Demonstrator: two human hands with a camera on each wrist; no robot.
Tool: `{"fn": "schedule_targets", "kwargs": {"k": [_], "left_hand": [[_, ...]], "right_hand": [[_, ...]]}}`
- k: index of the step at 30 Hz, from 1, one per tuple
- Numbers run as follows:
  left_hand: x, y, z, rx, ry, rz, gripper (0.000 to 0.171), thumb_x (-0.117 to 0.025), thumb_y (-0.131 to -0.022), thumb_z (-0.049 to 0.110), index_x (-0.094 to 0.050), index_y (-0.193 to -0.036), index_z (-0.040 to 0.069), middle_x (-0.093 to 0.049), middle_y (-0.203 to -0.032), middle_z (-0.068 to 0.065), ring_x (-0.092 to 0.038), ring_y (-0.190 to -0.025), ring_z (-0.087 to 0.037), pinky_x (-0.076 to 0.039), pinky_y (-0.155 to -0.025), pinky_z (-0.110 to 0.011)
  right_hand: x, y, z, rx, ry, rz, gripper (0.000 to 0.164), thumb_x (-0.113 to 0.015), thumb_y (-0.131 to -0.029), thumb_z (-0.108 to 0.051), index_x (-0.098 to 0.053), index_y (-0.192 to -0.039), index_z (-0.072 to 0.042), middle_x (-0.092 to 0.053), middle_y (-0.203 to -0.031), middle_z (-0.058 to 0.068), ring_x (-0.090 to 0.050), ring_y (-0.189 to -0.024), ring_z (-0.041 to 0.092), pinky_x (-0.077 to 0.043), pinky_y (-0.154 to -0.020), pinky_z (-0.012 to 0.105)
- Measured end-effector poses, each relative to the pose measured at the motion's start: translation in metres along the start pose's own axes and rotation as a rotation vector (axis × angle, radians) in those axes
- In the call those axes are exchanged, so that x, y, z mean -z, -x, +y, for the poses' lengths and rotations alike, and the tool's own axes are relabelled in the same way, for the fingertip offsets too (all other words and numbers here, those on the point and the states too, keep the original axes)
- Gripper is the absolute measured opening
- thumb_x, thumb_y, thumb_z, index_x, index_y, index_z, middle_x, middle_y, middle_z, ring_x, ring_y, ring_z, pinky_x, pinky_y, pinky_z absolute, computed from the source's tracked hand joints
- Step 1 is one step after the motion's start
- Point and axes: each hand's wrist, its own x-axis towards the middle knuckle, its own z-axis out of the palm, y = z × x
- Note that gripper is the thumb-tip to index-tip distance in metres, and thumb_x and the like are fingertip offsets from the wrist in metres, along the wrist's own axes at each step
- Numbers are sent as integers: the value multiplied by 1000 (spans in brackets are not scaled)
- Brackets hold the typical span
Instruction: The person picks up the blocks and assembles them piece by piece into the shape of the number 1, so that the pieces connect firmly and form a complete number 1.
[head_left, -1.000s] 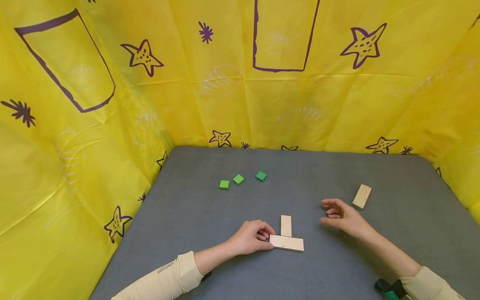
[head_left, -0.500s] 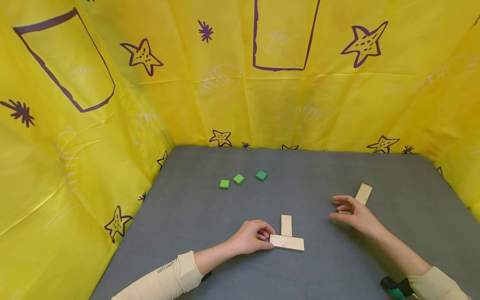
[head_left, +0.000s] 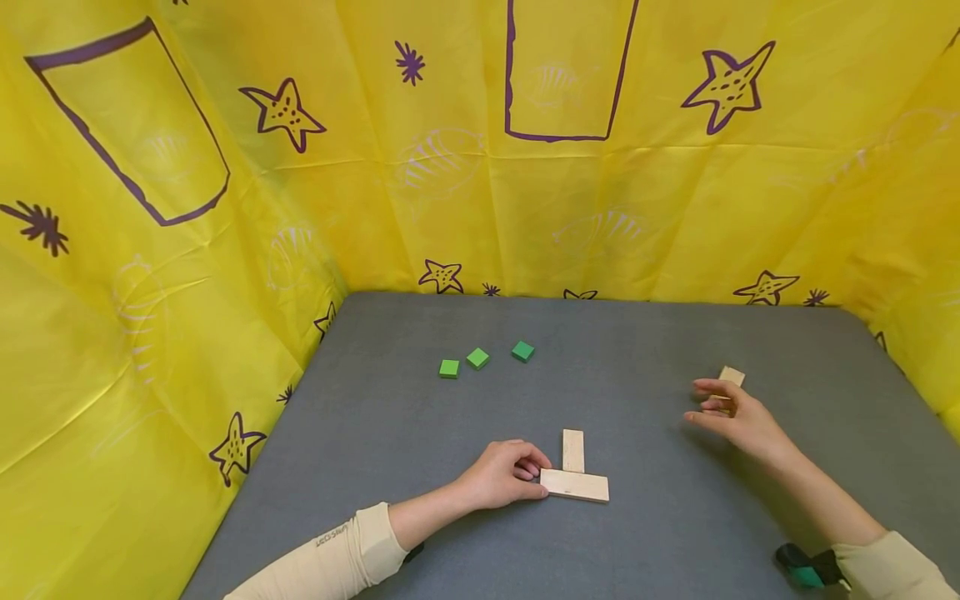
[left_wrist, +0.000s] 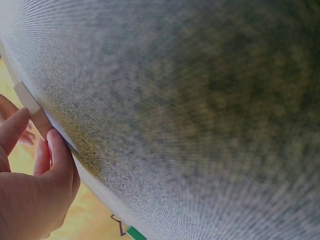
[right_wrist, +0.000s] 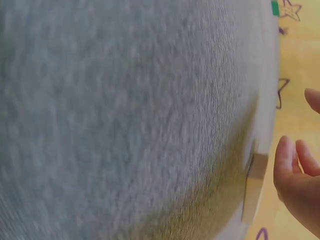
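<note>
In the head view, my left hand (head_left: pixel 495 475) pinches the left end of a flat wooden block (head_left: pixel 581 486), with the thumb at the near corner and the index finger at the far one. A second wooden block (head_left: pixel 573 450) lies behind it, end towards its long side, making a T shape. My right hand (head_left: pixel 742 421) hovers over a third wooden block (head_left: pixel 732 375) and hides most of it. Its fingers are loosely bent, thumb apart, holding nothing. The right wrist view shows this block (right_wrist: pixel 254 187) below the fingers, with a gap between.
Three small green tiles (head_left: pixel 477 358) lie towards the back left of the grey table (head_left: pixel 375 467). Yellow cloth (head_left: pixel 450 200) with starfish drawings surrounds the table's back and sides. A black and green wrist device (head_left: pixel 806 571) sits by the right sleeve.
My right hand has moved to the right, from beside the third block to above it, covering most of it. My left hand and the two joined blocks have stayed put.
</note>
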Motion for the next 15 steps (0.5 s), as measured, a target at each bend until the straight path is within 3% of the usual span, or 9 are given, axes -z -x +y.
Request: {"fn": "schedule_targets", "kwargs": {"k": [15], "left_hand": [[1,-1,-1,8,-10,-7,24,-81,-77,3,-70,-99,3,-62,-88,1,-60,-81,-5,-52,-75,-16]], "right_hand": [[30,-7,26,-1,41,121,67,-70,-92,-26,-39,-139,9,-48,-129,30,-44,-86,-18,-43,-67,11]]}}
